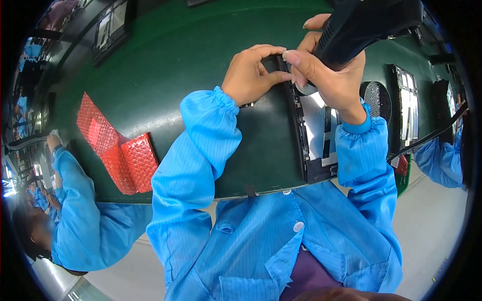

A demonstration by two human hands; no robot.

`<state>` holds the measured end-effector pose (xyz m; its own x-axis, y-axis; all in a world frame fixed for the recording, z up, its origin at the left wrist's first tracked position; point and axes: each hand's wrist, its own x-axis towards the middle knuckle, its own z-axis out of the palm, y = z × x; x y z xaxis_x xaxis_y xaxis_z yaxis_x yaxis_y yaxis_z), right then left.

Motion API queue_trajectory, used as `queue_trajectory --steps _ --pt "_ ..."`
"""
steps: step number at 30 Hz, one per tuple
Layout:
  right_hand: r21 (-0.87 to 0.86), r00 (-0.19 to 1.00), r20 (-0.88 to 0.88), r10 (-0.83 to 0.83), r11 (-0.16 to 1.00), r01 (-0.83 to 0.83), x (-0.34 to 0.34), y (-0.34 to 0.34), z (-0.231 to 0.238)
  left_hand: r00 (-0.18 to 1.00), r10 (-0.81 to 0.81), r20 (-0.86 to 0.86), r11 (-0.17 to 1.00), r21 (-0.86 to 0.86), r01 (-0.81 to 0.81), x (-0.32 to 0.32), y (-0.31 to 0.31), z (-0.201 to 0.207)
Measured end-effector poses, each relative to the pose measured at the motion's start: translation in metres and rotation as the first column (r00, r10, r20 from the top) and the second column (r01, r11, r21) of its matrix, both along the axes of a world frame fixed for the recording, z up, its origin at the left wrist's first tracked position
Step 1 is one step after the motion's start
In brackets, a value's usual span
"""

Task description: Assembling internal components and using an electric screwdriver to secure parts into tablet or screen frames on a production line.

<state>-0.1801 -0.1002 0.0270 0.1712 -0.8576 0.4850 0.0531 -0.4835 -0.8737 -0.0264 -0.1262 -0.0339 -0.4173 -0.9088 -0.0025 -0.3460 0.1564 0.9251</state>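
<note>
A flat, tablet-like device (pixel 314 130) with a black frame and silver inner panels lies on the green table in front of me. At its upper left edge, my left hand (pixel 253 72) pinches the frame between thumb and index finger. My right hand (pixel 329 75) is closed around a black handheld tool (pixel 346 35) with a ribbed side, held over the device's far end. Below those fingers shows a rounded grey piece; what it belongs to I cannot make out. The far corner of the device is hidden behind my right hand.
Red bubble wrap (pixel 118 150) lies left on the green table (pixel 201 30). Right of my wrist is a round black dish (pixel 376 103) of tiny shiny pieces, then another opened device (pixel 405 105). A black cable (pixel 427 138) crosses the right edge. A co-worker (pixel 85 215) sits at left.
</note>
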Motion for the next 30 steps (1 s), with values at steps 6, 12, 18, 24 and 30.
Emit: queue_trajectory --steps 6,12,18,24,30 --pt "-0.034 1.000 -0.025 0.014 0.999 -0.014 -0.002 -0.004 -0.002 1.000 -0.010 -0.013 1.000 -0.020 0.010 0.000 -0.004 -0.003" --pt "-0.191 0.989 -0.143 0.030 0.980 -0.057 -0.003 0.006 -0.009 0.992 -0.035 -0.120 0.988 -0.153 0.017 0.000 -0.005 -0.018" --pt "-0.190 0.995 -0.077 -0.063 0.981 0.048 0.001 0.009 -0.012 0.995 0.004 -0.098 0.987 -0.159 -0.019 0.001 0.001 -0.015" --pt "-0.236 0.978 0.162 -0.130 0.957 0.167 -0.054 0.008 0.022 0.990 0.138 0.006 0.762 -0.640 -0.102 -0.024 0.042 -0.003" --pt "-0.323 0.946 0.273 -0.173 0.910 0.260 -0.091 0.013 0.037 0.899 -0.296 0.322 0.584 -0.684 0.437 -0.063 0.152 0.009"
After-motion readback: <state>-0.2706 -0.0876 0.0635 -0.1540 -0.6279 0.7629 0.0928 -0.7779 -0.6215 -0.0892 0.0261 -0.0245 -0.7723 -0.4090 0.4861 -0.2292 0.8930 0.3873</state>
